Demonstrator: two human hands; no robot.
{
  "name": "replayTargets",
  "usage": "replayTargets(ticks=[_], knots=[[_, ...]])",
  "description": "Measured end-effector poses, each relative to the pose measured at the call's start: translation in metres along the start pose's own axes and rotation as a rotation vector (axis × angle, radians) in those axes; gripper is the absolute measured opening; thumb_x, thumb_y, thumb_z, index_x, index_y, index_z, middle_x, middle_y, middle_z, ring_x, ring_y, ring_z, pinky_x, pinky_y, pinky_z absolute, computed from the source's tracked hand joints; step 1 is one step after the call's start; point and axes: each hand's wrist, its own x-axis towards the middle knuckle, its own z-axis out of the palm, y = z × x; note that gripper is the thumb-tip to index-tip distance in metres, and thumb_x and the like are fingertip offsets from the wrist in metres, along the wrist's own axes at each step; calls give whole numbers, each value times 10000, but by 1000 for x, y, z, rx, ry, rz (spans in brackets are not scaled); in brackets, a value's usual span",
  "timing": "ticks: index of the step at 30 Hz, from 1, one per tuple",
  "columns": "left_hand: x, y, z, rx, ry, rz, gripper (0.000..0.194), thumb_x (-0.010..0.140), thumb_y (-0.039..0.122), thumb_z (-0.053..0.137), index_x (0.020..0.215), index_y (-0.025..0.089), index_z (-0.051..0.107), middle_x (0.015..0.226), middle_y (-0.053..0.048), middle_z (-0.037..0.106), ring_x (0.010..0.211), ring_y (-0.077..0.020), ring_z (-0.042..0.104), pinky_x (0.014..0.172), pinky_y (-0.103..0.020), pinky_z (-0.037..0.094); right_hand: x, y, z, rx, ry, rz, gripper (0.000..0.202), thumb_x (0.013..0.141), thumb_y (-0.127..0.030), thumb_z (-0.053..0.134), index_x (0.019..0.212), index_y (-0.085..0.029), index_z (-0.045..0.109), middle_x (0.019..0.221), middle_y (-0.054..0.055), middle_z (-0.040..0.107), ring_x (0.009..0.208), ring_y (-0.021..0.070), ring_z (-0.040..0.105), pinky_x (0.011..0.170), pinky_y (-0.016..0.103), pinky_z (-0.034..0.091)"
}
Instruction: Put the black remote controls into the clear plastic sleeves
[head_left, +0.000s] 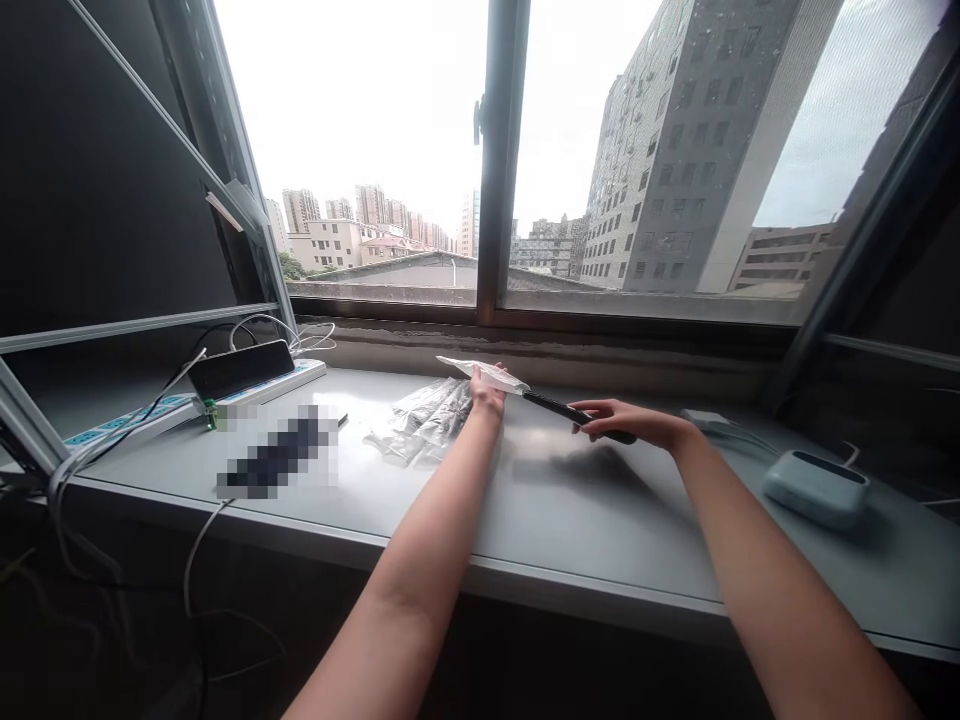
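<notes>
My left hand (488, 392) is closed around a thin white wrapper (491, 376) above the desk. Out of the wrapper's right end sticks a long, narrow black bar (555, 408); its exact kind I cannot make out, and its far part is hidden in the wrapper. Near the bar's right end, my right hand (619, 420) grips it between thumb and fingers. The bar slants down to the right and casts a shadow on the desk. Behind my left wrist lies a pile of clear plastic bags (427, 415) with dark and whitish contents.
The grey desk (442, 525) runs below a window. On the left are a white power strip (307, 374), a dark phone (244, 368), loose cables (202, 535) and a blurred-out dark item (277, 460). A pale blue-grey rounded box (816, 490) stands on the right.
</notes>
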Motion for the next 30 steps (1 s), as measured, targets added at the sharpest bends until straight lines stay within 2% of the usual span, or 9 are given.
replayTargets(ticks=[9,13,17,24,30], knots=[[-5,-1,5,3,-35,-53,361,1024,369,409,1177,120,620,841,-74,673,634,-142,622,597,-230,537,1,-11,9,-60,150,34,708,717,-460,776,1359,-203,625,985,84,696,821,190,638,527,225,419],[-4,-3,6,21,-53,-50,377,1017,398,404,1175,137,627,871,-87,691,687,-159,645,626,-246,540,5,-17,17,-42,171,35,693,713,-427,785,1340,-176,632,853,55,683,724,158,604,515,224,406],[-5,-8,7,83,-86,-45,374,1019,392,400,1114,125,644,865,-81,689,680,-154,647,650,-250,530,13,-21,26,-20,236,82,659,762,-388,753,1357,-146,604,751,18,641,608,115,547,488,215,386],[-7,-14,9,92,-95,-63,433,1031,430,360,1101,109,641,862,-108,677,719,-187,659,644,-272,535,25,-17,35,-19,250,14,607,779,-417,754,1322,-176,633,760,25,658,604,111,566,484,203,416],[-8,-14,11,106,-106,-92,494,1037,446,325,1070,78,653,858,-115,666,695,-171,656,656,-266,553,26,-18,36,-48,261,27,633,766,-433,763,1330,-178,630,782,36,671,610,113,573,478,199,410]])
